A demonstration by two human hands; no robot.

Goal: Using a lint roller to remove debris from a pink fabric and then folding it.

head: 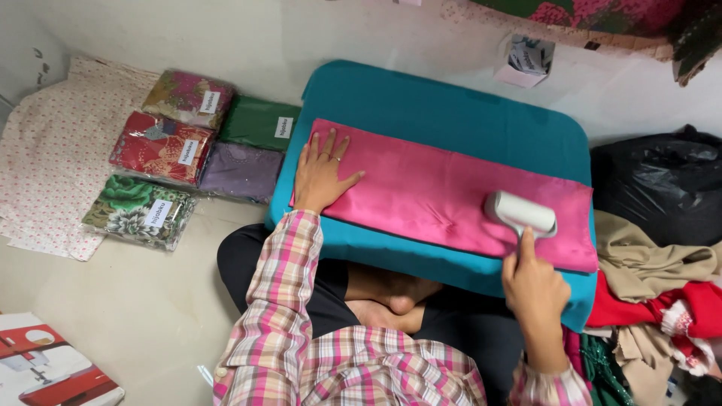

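A folded pink cloth (444, 192) lies flat across a teal padded board (451, 113) over my lap. My left hand (320, 174) presses flat on the cloth's left end, fingers spread. My right hand (535, 289) grips the handle of a white lint roller (520, 213), index finger along the handle. The roller's head rests on the cloth near its right end.
Several plastic-wrapped folded fabrics (180, 150) lie on the floor at left, beside a pale floral cloth (49, 150). A black plastic bag (658, 188) and a heap of tan and red clothes (662, 301) crowd the right. A red-and-white box (49, 368) sits at bottom left.
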